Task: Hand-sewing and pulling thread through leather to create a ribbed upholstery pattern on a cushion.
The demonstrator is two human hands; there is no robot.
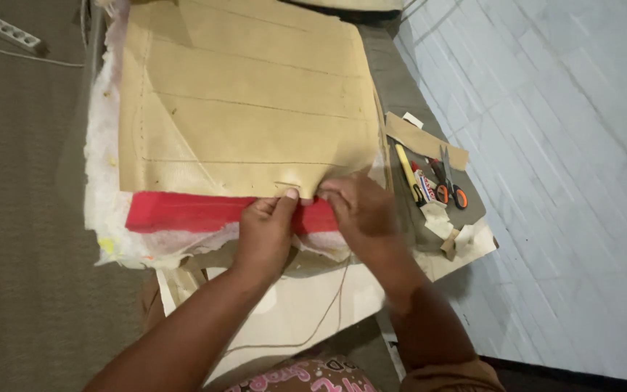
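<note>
Both hands pinch the near edge of the tan panel [248, 109]: left hand [266, 231], right hand [357, 207]. A red strip [183, 212] lies just beneath it, and scissors [450, 181] sit to the right.

A grey-brown carpet [16, 218] covers the floor on the left side, its weave fine and even. Near the top left corner a white power strip [3, 27] lies on it, with a thin white cable [23, 54] trailing to the right. On the right side the floor is pale tile [567, 181] in long narrow pieces, laid in slanting rows, lit softly and evenly. A dark strip [582, 377] runs along its lower right edge.
</note>
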